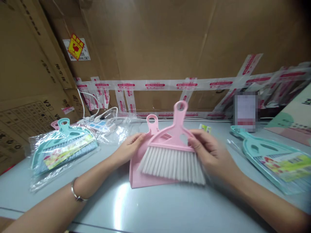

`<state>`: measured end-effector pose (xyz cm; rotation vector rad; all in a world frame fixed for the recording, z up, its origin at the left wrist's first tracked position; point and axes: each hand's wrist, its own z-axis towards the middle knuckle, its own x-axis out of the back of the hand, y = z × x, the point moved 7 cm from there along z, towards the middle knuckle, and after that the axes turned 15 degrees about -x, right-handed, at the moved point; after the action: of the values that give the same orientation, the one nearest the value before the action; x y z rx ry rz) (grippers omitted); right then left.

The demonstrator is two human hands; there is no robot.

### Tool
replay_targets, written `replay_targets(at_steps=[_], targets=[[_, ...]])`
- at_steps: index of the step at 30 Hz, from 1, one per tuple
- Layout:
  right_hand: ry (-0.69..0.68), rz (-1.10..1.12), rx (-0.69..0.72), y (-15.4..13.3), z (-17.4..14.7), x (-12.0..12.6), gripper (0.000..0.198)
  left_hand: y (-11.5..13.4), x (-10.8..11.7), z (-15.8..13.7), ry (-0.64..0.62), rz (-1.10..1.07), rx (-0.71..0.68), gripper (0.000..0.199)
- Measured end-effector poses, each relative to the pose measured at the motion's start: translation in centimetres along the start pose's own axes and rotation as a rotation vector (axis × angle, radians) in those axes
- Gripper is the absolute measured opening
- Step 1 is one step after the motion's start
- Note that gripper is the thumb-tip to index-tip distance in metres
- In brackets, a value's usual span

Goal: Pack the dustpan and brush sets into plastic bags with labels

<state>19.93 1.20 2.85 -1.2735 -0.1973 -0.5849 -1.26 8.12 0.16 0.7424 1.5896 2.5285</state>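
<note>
My left hand is closed on the upper left edge of a pink dustpan, which stands over the table with its handle up. In front of the pan is a pink hand brush with pale grey bristles, its ringed handle pointing up. My right hand grips the brush at the right end of its head, thumb in front. The brush hides much of the dustpan. At the left lies a turquoise brush and dustpan set in clear plastic wrap, and at the right another turquoise set with a printed card.
A grey-blue table is beneath the hands. Large cardboard boxes stand behind it. A power strip with white cables sits at the back left. A blurred-out upright object and a printed box are at the back right.
</note>
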Motion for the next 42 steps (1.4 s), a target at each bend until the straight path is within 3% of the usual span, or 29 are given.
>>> replay_targets(at_steps=[2, 4, 8, 15, 22, 25, 29, 35, 39, 42], targets=[[-0.118, -0.086, 0.002, 0.1, -0.5, -1.8, 0.025, 0.2, -0.3, 0.1, -0.024, -0.007, -0.037, 0.038], [-0.154, -0.162, -0.012, 0.6, -0.6, -2.8, 0.027, 0.3, -1.0, 0.0, -0.090, -0.032, -0.047, 0.038], [-0.082, -0.268, 0.003, 1.0, -0.4, -2.8, 0.025, 0.2, -1.7, -0.1, -0.163, 0.005, -0.040, 0.040], [0.014, -0.356, 0.153, 0.4, -0.6, -2.6, 0.027, 0.9, -2.3, -0.5, -0.199, -0.006, -0.029, 0.042], [0.068, -0.248, 0.130, 0.7, -0.4, -2.4, 0.029, 1.6, -2.6, -0.7, -0.203, -0.006, -0.113, 0.040], [-0.057, -0.112, -0.038, 1.7, 0.3, -2.6, 0.045, 1.5, -2.7, -0.7, -0.225, 0.018, -0.148, 0.040], [-0.363, 0.015, -0.256, 2.8, 0.5, -4.3, 0.044, 1.5, -2.7, -0.8, -0.261, 0.085, -0.158, 0.037], [-0.404, 0.048, -0.295, 2.5, 0.1, -5.0, 0.041, 1.1, -3.0, -0.7, -0.304, 0.053, -0.003, 0.034], [-0.470, 0.053, -0.260, 1.6, -0.7, -5.7, 0.040, 0.2, -3.3, -0.7, -0.238, -0.055, 0.214, 0.036], [-0.496, 0.034, -0.247, 1.2, -1.2, -6.0, 0.037, 0.2, -3.6, -0.6, -0.184, -0.100, 0.286, 0.038]])
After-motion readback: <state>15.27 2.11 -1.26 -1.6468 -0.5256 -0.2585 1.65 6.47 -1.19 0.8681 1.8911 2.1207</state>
